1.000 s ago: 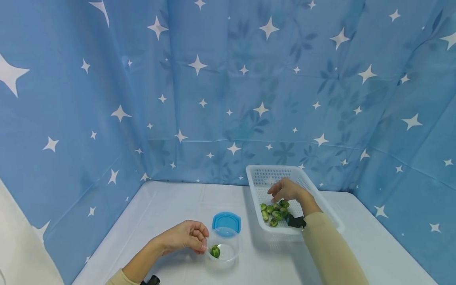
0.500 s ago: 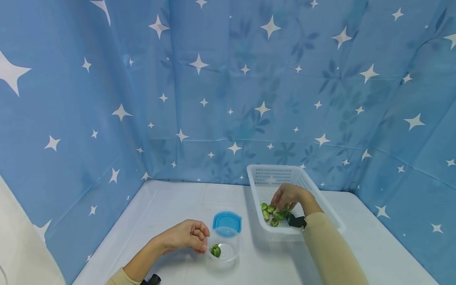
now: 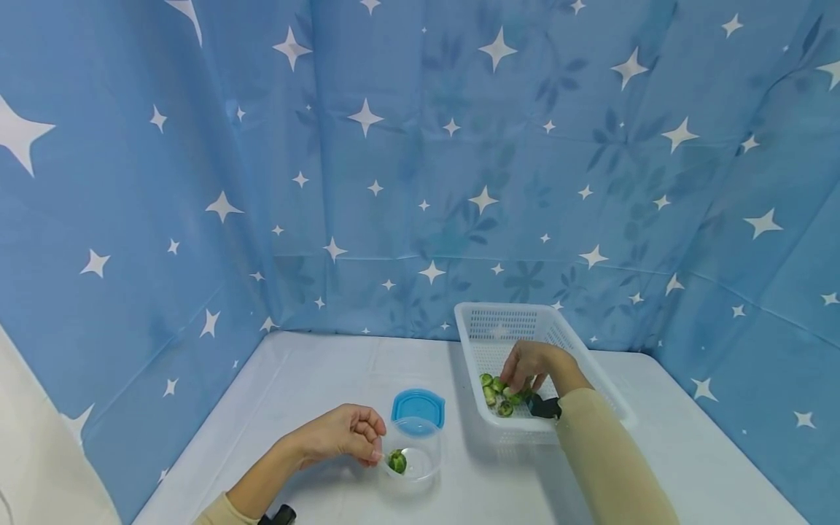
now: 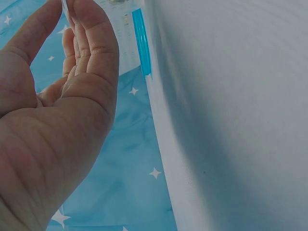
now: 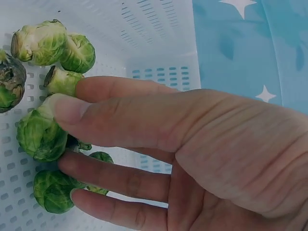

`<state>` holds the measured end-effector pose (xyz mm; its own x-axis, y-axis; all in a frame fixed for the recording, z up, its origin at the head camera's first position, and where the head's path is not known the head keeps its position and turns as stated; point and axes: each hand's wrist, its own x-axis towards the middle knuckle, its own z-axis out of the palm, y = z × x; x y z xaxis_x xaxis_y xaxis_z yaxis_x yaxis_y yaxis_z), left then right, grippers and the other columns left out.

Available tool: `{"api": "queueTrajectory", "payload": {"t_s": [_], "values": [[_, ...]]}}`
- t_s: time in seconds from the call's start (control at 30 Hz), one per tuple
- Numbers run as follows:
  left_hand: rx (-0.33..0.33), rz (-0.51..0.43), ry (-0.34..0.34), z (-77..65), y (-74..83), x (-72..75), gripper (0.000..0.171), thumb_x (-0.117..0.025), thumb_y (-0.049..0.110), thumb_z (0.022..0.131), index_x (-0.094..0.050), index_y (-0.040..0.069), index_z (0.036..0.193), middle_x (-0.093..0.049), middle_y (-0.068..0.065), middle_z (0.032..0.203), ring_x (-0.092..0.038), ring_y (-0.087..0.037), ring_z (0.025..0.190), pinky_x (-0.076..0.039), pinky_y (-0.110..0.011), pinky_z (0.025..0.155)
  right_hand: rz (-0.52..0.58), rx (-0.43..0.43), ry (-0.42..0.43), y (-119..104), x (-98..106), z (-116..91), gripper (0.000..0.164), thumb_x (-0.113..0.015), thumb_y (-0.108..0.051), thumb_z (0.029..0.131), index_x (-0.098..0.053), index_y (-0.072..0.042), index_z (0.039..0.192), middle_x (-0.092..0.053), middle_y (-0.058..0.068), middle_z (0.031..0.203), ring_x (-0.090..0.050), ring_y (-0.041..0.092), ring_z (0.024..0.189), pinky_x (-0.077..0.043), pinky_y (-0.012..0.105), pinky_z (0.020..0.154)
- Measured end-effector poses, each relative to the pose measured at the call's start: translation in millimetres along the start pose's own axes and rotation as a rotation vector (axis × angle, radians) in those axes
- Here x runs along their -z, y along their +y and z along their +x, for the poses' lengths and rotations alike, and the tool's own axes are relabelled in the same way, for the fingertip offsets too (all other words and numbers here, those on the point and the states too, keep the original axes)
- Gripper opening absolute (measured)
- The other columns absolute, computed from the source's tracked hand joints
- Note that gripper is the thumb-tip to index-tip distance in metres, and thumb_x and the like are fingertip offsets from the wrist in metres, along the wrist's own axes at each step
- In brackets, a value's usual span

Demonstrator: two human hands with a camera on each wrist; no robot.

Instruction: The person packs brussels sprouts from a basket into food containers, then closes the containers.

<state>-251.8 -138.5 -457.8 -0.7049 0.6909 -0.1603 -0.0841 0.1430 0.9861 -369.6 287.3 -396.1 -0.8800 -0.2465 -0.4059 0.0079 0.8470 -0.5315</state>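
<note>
My left hand pinches the rim of a clear round plastic container between thumb and forefinger. One Brussels sprout lies inside it, at the left. In the left wrist view only a sliver of the rim shows at the fingertips of my left hand. My right hand is down in a white perforated basket. Close up in the right wrist view, the thumb and fingers of my right hand hold a Brussels sprout. Several other sprouts lie around it on the basket floor.
A blue plastic lid lies on the white table just behind the container. The basket stands at the back right, its walls rising around my right hand. A blue star-patterned curtain closes off the back and sides.
My right hand has lowered onto the sprouts in the basket, its fingers closing on one. The left hand and the container have stayed in place.
</note>
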Motion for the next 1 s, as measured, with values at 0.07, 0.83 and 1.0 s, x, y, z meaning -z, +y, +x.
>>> {"api": "queueTrajectory", "payload": {"t_s": [0.07, 0.83, 1.0], "values": [[0.000, -0.003, 0.001, -0.1, -0.1, 0.1, 0.042, -0.080, 0.007, 0.089, -0.057, -0.010, 0.120, -0.072, -0.006, 0.089, -0.072, -0.016, 0.081, -0.063, -0.031, 0.076, -0.008, -0.005, 0.000, -2.3, -0.8, -0.9, 0.021, -0.084, -0.001, 0.083, -0.083, -0.009, 0.103, -0.080, 0.006, 0.101, -0.076, 0.024, 0.088, -0.064, 0.046, 0.082], [-0.004, -0.007, -0.007, 0.7, -0.2, 0.7, 0.042, -0.079, 0.007, 0.089, -0.057, -0.011, 0.120, -0.072, -0.005, 0.089, -0.072, -0.015, 0.081, -0.062, -0.031, 0.076, -0.119, -0.001, 0.045, -5.8, -6.3, -5.6, 0.016, -0.087, 0.000, 0.080, -0.082, -0.012, 0.090, -0.078, 0.001, 0.087, -0.072, 0.019, 0.080, -0.062, 0.042, 0.076], [-0.004, -0.006, -0.006, 1.0, -0.5, 0.2, 0.043, -0.080, 0.007, 0.089, -0.057, -0.011, 0.120, -0.072, -0.004, 0.090, -0.071, -0.015, 0.081, -0.063, -0.030, 0.077, -0.153, -0.023, 0.043, -6.9, -7.2, -5.7, 0.018, -0.087, -0.001, 0.081, -0.082, -0.015, 0.091, -0.077, 0.000, 0.090, -0.071, 0.019, 0.082, -0.062, 0.044, 0.081]]}}
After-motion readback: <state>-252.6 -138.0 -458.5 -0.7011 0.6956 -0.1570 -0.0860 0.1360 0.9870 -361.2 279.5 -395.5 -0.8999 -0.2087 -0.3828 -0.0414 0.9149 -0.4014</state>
